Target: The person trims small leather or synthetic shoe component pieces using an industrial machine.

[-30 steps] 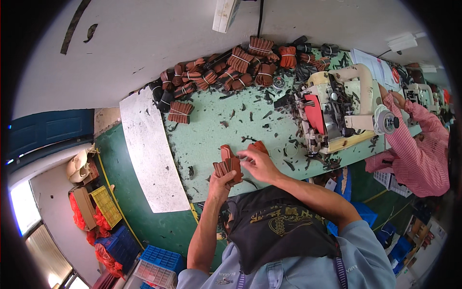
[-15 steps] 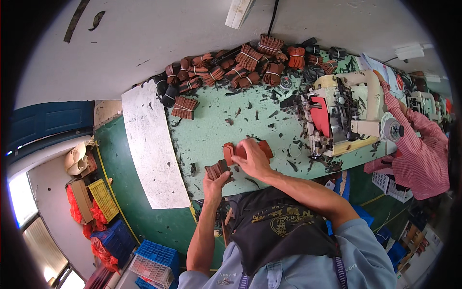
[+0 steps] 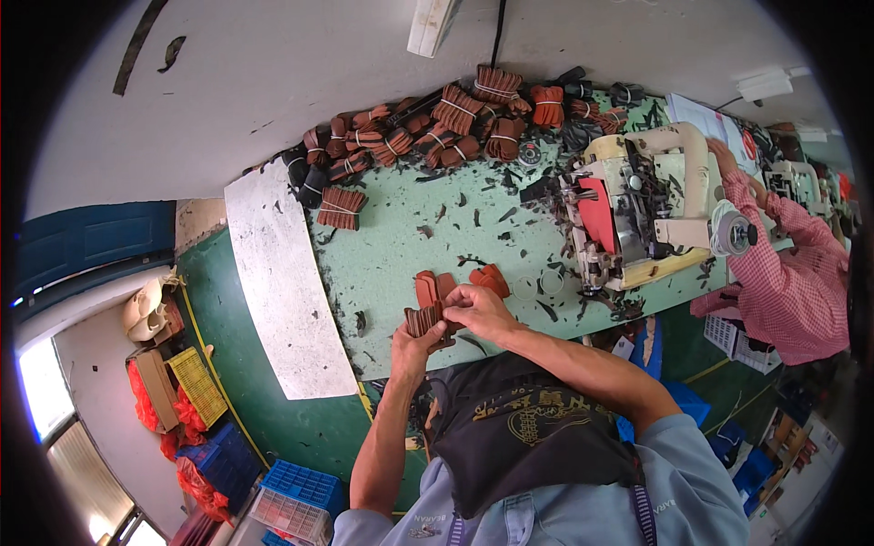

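Left fingers (image 3: 429, 340) tight around a brown stack (image 3: 420, 320), right fingers (image 3: 458, 314) at its right edge, hold unclear.

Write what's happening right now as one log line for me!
left hand: holds brown stack | right hand: at stack's right end | bench: orange-brown pieces, tied bundle

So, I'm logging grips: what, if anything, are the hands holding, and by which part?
The left hand holds a stack of brown pieces by its near side; whether the right hand pinches one cannot be told.
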`<state>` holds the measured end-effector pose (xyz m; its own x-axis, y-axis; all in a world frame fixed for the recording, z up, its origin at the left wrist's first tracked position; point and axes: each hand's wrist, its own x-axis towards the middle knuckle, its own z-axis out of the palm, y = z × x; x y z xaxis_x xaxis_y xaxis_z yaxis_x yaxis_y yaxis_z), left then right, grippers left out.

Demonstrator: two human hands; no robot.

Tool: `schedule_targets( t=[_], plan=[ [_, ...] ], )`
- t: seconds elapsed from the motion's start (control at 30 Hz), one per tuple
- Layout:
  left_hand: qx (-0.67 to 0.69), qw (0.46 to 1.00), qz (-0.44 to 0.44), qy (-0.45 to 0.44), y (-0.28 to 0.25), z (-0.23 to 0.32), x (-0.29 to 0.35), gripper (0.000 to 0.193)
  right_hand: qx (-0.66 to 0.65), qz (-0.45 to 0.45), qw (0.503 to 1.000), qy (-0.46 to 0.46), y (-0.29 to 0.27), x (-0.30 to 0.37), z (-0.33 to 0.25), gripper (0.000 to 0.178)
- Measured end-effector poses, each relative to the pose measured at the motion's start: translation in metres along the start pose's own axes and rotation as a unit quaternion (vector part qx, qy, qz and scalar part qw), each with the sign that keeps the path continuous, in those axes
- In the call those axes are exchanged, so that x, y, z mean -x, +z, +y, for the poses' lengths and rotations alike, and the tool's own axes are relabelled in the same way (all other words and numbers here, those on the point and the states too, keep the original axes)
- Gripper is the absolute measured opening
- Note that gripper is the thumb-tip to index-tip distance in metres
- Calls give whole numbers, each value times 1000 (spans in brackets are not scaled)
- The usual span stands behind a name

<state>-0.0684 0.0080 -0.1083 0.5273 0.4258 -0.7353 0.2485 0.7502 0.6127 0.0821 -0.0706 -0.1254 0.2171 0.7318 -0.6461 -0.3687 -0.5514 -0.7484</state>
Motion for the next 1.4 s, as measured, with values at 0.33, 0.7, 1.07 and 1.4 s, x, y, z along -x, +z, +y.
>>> schedule_targets(
  t=[0.33, 0.7, 1.07, 1.4],
  plan=[
    [107, 993, 12, -52, -6, -16, -10, 34, 305, 230, 916, -120, -35, 13, 9, 24],
    [142, 988, 40, -45, -14, -6, -3, 28, 158, 32, 979, -121, 4, -11, 1, 17],
    [-91, 995, -10, 32, -17, 6, 7, 36, 116, -61, 988, -82, 12, -15, -1, 31],
    [-86, 992, -88, 5, -6, 14, 7, 36, -105, -86, 990, 41, 0, 6, -13, 21]
  ],
)
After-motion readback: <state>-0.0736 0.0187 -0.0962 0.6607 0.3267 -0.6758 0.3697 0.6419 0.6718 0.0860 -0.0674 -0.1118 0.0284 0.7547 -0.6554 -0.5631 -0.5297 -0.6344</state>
